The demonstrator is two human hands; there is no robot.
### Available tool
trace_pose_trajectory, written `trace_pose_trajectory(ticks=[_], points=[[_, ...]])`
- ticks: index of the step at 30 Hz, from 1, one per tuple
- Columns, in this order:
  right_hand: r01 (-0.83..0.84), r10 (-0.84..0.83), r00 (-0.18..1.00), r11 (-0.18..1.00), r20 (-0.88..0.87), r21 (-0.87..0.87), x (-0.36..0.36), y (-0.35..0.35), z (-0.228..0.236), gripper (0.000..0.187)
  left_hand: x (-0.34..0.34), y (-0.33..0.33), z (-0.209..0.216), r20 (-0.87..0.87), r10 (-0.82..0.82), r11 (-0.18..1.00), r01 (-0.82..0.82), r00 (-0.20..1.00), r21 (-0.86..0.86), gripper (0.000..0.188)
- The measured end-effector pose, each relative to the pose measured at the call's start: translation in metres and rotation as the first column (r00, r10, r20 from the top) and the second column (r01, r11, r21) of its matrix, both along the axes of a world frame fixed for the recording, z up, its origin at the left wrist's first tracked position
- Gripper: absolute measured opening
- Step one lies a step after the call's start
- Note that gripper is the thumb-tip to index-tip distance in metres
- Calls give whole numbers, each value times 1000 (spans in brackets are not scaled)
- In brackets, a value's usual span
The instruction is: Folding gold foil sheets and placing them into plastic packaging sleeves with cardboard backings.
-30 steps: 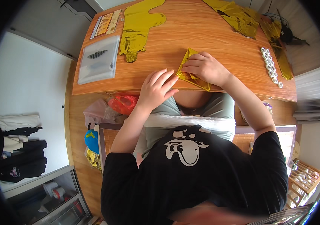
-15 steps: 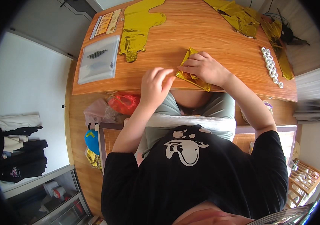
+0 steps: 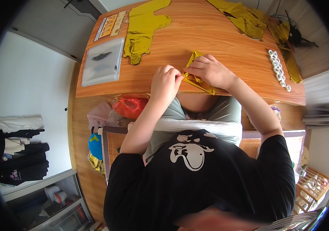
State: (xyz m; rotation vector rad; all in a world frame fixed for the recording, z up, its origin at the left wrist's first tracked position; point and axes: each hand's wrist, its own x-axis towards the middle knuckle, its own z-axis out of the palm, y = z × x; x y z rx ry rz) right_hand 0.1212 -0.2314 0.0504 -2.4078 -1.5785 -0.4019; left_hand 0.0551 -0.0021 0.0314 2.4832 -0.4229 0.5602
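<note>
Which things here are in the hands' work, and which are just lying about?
In hand:
- folded gold foil piece, gripped by left hand and right hand

Lying about:
- flat gold foil balloon
- clear plastic zip bag
- crumpled gold foil
- strip of white rings
- red plastic bag

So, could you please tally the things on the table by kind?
Gold foil pieces: 4 — one folded in the left hand and right hand, one flat, one crumpled, one strip
Clear bags: 1
Printed cards: 1
White ring strips: 1
Total: 7
</note>
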Motion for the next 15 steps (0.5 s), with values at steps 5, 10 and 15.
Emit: trace_pose_trajectory(ticks=[5,10,15], points=[[0,0,1000,1000,-23,-9,1,-1,-1,41,0,0,-6,107,-43,993,55,993,-106,13],[-19,19,1000,1000,0,1,1,-1,0,41,-4,-2,-7,75,6,995,1,997,-97,12],[-22,22,1000,1000,-3,-2,0,-2,1,39,-5,-5,-7,81,52,998,-49,995,-41,13]])
